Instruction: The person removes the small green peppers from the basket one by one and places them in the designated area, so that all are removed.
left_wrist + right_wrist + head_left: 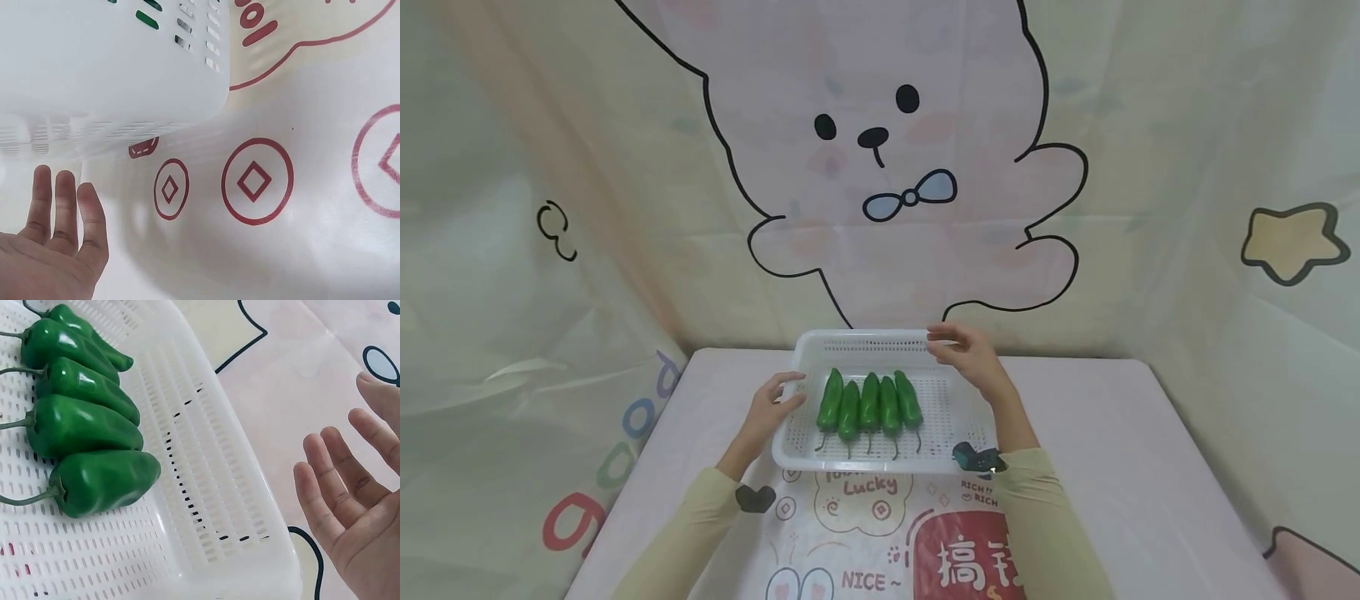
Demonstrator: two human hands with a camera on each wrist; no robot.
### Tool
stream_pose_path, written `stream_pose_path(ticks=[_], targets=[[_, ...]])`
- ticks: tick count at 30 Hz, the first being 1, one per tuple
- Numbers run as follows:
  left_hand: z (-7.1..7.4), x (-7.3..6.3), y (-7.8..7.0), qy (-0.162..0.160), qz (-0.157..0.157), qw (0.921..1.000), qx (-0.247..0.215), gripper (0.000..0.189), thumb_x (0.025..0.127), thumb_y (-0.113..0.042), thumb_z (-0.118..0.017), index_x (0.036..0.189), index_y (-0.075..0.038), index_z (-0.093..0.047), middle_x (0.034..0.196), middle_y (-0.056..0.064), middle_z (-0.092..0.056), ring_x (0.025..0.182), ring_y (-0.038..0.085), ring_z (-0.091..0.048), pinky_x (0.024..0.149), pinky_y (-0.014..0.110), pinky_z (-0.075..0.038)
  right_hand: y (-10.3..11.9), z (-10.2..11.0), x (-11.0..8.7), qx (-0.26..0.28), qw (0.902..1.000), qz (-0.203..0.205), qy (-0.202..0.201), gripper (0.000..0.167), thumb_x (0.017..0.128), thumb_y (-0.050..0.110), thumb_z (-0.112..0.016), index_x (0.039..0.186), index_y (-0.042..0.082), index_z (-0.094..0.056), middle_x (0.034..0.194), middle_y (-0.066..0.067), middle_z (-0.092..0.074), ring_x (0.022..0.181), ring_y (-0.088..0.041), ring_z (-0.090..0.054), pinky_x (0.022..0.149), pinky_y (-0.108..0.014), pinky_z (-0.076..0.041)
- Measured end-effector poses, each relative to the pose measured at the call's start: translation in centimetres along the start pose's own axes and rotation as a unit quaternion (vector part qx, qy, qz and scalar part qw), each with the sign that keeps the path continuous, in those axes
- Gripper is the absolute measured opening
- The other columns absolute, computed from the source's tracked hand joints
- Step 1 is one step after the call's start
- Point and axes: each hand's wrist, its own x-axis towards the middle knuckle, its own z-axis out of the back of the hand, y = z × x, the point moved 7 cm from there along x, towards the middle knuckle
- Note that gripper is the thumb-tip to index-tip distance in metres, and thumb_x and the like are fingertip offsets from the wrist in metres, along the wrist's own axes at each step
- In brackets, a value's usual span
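A white perforated plastic basket [872, 467] holds several green peppers [869, 404], lying side by side with their stems toward the near edge. My left hand [767, 408] is at the basket's left side, its fingers extended. In the left wrist view three fingers of that hand [59, 250] point up beneath the basket's outer wall [125, 87], with a small gap visible. Over the far right part of the basket is my right hand [966, 354]. The right wrist view shows this hand [356, 506] with spread, extended fingers, outside the basket rim and holding nothing.
The basket stands on a white table [1090, 433]. A printed sheet [865, 542] with lettering and drawings covers the table's near middle. Behind the table hangs a curtain [880, 250] with a cartoon bear; more printed cloth hangs at both sides.
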Motion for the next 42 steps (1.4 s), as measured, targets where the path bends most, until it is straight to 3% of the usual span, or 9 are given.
stream_pose_path(ticks=[11, 21, 29, 42], targets=[[-0.1, -0.3, -0.4, -0.013, -0.001, 0.9999, 0.007, 0.041, 0.101, -0.017, -0.065, 0.141, -0.013, -0.055, 0.143, 0.023, -0.051, 0.113, 0.043, -0.062, 0.083, 0.046, -0.062, -1.3, -1.2, 0.5, -0.022, 0.9994, -0.018, 0.020, 0.044, 0.097, 0.006, -0.070, 0.136, -0.006, -0.057, 0.131, -0.031, -0.058, 0.109, -0.042, -0.064, 0.090, -0.045, -0.059], [-0.1, -0.6, -1.0, -0.024, -0.020, 0.9985, 0.044, 0.043, 0.100, -0.016, -0.066, 0.141, -0.014, -0.055, 0.149, 0.017, -0.048, 0.129, 0.040, -0.051, 0.102, 0.058, -0.048, -3.3, -2.5, 0.8, -0.044, 0.9968, -0.041, 0.052, 0.054, 0.095, 0.014, -0.075, 0.139, -0.007, -0.054, 0.135, -0.030, -0.056, 0.116, -0.045, -0.061, 0.099, -0.055, -0.053], [-0.2, -0.7, -1.3, -0.024, -0.035, 0.9979, 0.049, 0.043, 0.101, -0.014, -0.064, 0.143, -0.011, -0.054, 0.147, 0.021, -0.049, 0.125, 0.044, -0.053, 0.095, 0.057, -0.054, -5.1, -3.6, 1.2, -0.051, 0.9948, -0.050, 0.072, 0.057, 0.089, 0.013, -0.080, 0.137, -0.007, -0.056, 0.137, -0.028, -0.055, 0.123, -0.046, -0.055, 0.099, -0.056, -0.052], [-0.1, -0.5, -1.0, -0.022, -0.020, 0.9991, 0.032, 0.049, 0.102, -0.013, -0.064, 0.148, -0.015, -0.048, 0.146, 0.022, -0.048, 0.111, 0.045, -0.062, 0.084, 0.055, -0.060, -7.6, -4.8, 1.7, -0.081, 0.9884, -0.102, 0.078, 0.058, 0.088, 0.015, -0.082, 0.138, -0.001, -0.058, 0.135, -0.026, -0.057, 0.124, -0.044, -0.054, 0.095, -0.055, -0.055]])
